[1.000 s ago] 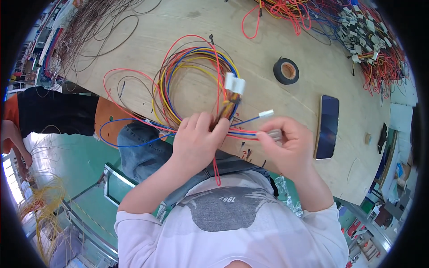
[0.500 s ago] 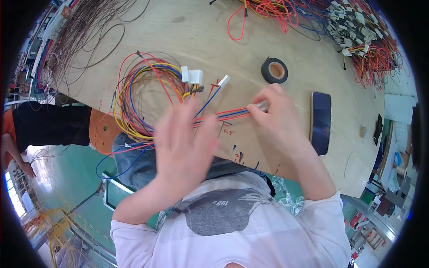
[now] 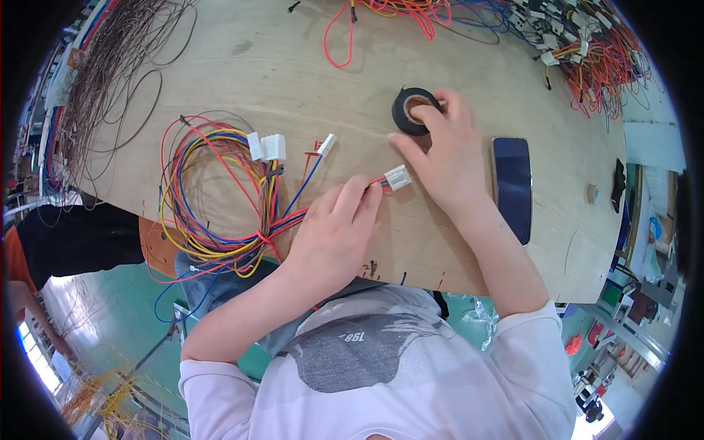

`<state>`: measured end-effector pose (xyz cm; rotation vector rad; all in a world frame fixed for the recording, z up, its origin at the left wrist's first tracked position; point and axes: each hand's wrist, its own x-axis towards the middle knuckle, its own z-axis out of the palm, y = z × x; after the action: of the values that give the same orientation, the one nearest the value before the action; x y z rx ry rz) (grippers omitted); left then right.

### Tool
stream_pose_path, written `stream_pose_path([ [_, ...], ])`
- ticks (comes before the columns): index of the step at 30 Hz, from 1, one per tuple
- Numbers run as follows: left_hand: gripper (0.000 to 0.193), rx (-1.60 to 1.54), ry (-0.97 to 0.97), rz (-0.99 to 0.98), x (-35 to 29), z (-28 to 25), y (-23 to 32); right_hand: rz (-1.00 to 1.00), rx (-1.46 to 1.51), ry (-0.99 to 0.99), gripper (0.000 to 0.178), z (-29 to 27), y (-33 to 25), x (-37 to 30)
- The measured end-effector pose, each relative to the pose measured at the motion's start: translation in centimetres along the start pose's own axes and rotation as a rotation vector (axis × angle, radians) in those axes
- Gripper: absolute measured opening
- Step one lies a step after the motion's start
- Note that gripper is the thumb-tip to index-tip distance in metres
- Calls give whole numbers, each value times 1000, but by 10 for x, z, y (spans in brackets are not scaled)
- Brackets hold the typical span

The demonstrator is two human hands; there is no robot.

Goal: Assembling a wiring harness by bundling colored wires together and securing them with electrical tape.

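A coiled wire harness point(image 3: 172, 192) of red, blue, yellow and brown wires lies at the table's left front. My left hand point(image 3: 336, 231) is closed on its wire bundle, just behind a white connector point(image 3: 398, 177). More white connectors point(image 3: 273, 147) sit at the coil's upper right, and a small white plug point(image 3: 328, 144) ends a blue wire. At the roll of black tape point(image 3: 401, 117) is my right hand point(image 3: 451, 147), a finger in the tape's core and others at its right edge. The thumb stays apart from the roll.
A dark-screened phone point(image 3: 512, 191) lies right of my right hand. Heaped wires with white connectors point(image 3: 561, 33) fill the far right, and thin brown wires point(image 3: 117, 66) the far left. A small tape roll point(image 3: 592, 193) is near the right edge. Another person point(image 3: 73, 242) is at left.
My left hand has come down onto the wires and moved right, closing behind the connector. My right hand has let go of that connector and moved up to the black tape roll.
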<state>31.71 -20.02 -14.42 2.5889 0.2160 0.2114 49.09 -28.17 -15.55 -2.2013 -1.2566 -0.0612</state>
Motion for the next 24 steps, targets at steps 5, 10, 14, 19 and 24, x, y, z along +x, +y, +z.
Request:
stream_pose_path([
  [5,42,-198,104,2,7,-18,-2,10,545,-136,25,-23,0,-18],
  [10,32,-952,182,-345,13,-32,-2,-25,832,-264,28,-48,-24,-48],
  [14,21,-1028,176,-268,11,-30,0,-105,794,-241,29,-49,-27,-51],
  [19,11,-677,196,-79,22,-28,14,-141,508,-193,29,-70,-25,-64],
  [24,7,-552,245,115,12,-29,33,-194,483,-73,29,-78,-31,-78],
])
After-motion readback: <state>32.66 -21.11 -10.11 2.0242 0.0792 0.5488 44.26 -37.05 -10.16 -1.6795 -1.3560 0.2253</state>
